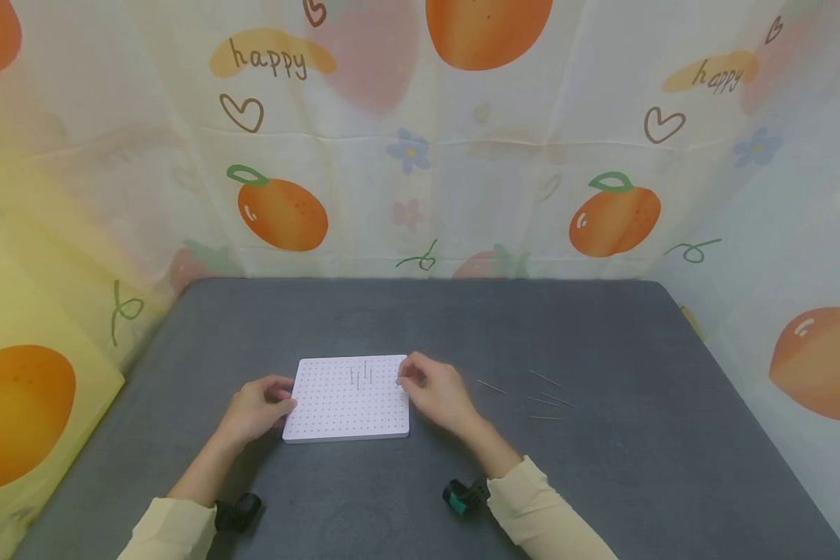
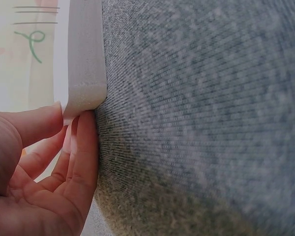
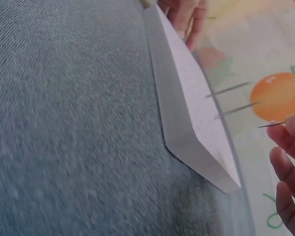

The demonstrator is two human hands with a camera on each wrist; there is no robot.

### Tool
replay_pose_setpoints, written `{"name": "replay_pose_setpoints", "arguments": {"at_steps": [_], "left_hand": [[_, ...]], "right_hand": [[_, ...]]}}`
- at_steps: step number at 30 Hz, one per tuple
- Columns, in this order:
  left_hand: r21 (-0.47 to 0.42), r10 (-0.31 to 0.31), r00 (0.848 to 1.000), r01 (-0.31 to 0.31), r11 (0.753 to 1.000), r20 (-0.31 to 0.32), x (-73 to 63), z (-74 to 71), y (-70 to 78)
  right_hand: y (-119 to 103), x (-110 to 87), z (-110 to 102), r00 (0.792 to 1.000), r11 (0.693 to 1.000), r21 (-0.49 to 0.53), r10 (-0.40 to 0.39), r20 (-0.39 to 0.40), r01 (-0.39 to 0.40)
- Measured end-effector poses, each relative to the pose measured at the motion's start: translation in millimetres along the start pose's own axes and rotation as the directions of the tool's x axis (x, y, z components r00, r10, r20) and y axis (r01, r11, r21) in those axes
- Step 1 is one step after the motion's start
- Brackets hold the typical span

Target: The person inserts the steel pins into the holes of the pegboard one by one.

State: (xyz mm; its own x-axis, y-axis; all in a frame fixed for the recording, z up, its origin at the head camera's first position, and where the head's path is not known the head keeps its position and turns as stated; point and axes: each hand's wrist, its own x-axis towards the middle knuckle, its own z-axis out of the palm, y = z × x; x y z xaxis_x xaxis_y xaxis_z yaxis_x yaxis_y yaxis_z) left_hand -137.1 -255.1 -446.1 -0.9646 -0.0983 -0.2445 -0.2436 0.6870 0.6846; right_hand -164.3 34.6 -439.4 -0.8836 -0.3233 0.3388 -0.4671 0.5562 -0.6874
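A white pegboard (image 1: pixel 346 412) with rows of small holes lies on the table, and several thin needles (image 1: pixel 365 369) stand upright in its far half. My left hand (image 1: pixel 255 408) grips the board's left edge; in the left wrist view the thumb (image 2: pixel 42 123) presses the upper edge while the fingers bear against the side. My right hand (image 1: pixel 437 389) is over the board's right edge. Between its thumb and index finger it pinches a needle (image 3: pixel 271 125), whose pointed end sticks out above the board's face in the right wrist view.
To the right of the board, several loose needles (image 1: pixel 544 400) lie scattered on the dark grey table (image 1: pixel 602 482). A printed curtain (image 1: pixel 462 179) with oranges hangs behind the table and along its sides. Each wrist wears a black strapped device (image 1: pixel 238 513).
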Motion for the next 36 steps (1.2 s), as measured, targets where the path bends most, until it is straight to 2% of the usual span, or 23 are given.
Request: {"name": "replay_pose_setpoints", "arguments": {"at_steps": [9, 14, 18, 24, 36], "left_hand": [[-0.004, 0.011, 1.0, -0.011, 1.0, 0.003, -0.6, -1.2, -1.1], [-0.005, 0.013, 1.0, -0.013, 1.0, 0.001, -0.2, -0.7, -2.0], [-0.006, 0.01, 1.0, -0.01, 1.0, 0.002, 0.1, -0.6, -1.4], [-0.001, 0.007, 1.0, -0.007, 1.0, 0.003, 0.5, -0.7, -0.2], [-0.001, 0.005, 1.0, -0.005, 1.0, -0.003, 0.7, -0.6, -0.4]], "right_hand": [[-7, 1.1, 12, 1.0, 1.0, -0.019, -0.01, 0.027, 0.01], [-10, 0.9, 21, 0.999, 0.997, -0.074, 0.003, 0.043, 0.0], [-10, 1.2, 27, 1.0, 0.993, -0.121, 0.01, 0.029, -0.006], [-10, 3.3, 35, 1.0, 0.992, -0.126, 0.007, 0.0, -0.007], [-9, 5.4, 42, 0.999, 0.987, -0.157, 0.04, 0.018, -0.037]]}}
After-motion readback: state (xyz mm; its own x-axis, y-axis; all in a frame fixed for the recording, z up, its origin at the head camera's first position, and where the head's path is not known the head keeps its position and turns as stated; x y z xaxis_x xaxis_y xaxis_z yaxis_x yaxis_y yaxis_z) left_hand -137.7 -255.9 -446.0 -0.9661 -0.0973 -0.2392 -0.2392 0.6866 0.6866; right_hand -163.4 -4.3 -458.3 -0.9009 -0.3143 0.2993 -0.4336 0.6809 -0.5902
